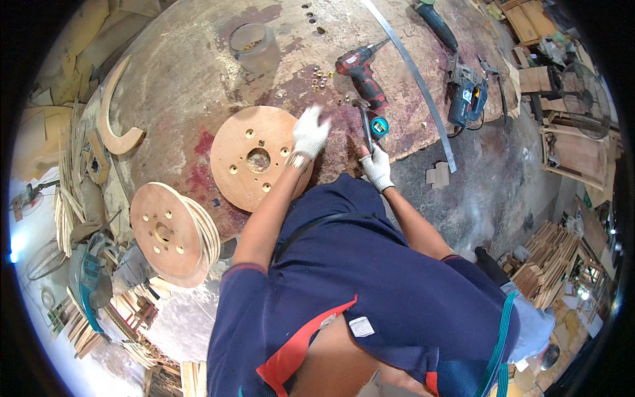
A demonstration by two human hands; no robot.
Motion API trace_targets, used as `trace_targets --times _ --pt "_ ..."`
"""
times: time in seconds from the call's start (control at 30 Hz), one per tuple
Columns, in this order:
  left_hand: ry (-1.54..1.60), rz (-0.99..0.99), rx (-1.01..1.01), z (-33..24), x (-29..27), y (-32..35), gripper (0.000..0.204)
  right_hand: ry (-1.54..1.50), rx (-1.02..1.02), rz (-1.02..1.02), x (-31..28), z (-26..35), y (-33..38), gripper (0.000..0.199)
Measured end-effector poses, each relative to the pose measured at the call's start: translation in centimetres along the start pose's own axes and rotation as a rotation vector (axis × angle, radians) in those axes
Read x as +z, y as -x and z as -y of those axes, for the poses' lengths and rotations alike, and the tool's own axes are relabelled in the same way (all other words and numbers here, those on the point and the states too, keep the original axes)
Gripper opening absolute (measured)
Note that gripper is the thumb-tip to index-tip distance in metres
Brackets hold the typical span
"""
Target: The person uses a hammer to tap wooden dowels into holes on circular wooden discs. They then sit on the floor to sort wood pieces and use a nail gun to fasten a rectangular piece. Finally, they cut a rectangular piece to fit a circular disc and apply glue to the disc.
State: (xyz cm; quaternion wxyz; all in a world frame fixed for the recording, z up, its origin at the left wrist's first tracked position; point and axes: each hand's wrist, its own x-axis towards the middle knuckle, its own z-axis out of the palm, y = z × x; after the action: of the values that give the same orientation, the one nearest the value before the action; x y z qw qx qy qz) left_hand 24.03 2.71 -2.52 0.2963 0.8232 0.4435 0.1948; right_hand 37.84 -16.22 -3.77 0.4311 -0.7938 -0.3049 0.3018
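Two gloved hands work at the near edge of a big round table (198, 73). Left hand (309, 131) hovers over the right rim of a flat wooden disc (254, 157) with a centre hole and a ring of small holes; the hand is blurred, so whether it is spread or pinching something cannot be told. Right hand (378, 165) is clamped on the handle of a hammer (364, 122), head pointing away from the person.

Just beyond the left hand lies a scatter of small brass nuts (321, 77); past the hammer, a red drill (360, 71) and a teal tape measure (380, 126). Farther from the left hand stands a clear jar (254, 45). Left of the disc, a wooden spool (173, 231) leans at the table edge.

Risks, as judged: a hammer swing could catch the left fingers, which sit close to the hammer; loose nuts could roll off the table; the spool looks ready to tip.

Hard to make out: left fingertips, what exactly the small brass pieces are, and the disc's near edge behind the left forearm.
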Motion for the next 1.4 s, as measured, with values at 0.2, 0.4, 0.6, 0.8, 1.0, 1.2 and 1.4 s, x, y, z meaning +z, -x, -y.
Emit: trace_targets --times 0.2,0.4,0.6,0.8,1.0,1.2,1.4 --pt "-0.274 0.147 -0.01 -2.8 3.5 -6.0 0.034 -0.067 -0.029 -0.042 0.7 0.2 -0.4 0.032" --pt "0.15 0.059 -0.13 -0.9 1.4 -4.3 0.03 -0.158 -0.005 -0.057 0.8 -0.8 -0.7 0.037" --pt "0.427 -0.203 -0.33 5.6 -8.6 1.8 0.017 -0.102 0.016 0.013 0.2 -0.4 -1.0 0.033" --pt "-0.065 -0.246 -0.336 13.4 -15.0 9.2 0.011 -0.14 -0.036 0.037 0.2 -1.5 -1.5 0.029" --pt "-0.314 -0.224 -0.156 14.9 -14.4 11.7 0.011 -0.115 0.028 0.095 -0.1 -2.1 -2.1 0.034" --pt "-0.398 -0.276 -0.06 13.7 -14.0 12.4 0.015 -0.126 0.014 0.109 0.0 -2.8 -2.3 0.033" --pt "-0.652 -0.251 -0.009 14.2 -12.7 12.4 0.015 -0.13 0.02 0.099 0.0 -3.0 -2.2 0.034"
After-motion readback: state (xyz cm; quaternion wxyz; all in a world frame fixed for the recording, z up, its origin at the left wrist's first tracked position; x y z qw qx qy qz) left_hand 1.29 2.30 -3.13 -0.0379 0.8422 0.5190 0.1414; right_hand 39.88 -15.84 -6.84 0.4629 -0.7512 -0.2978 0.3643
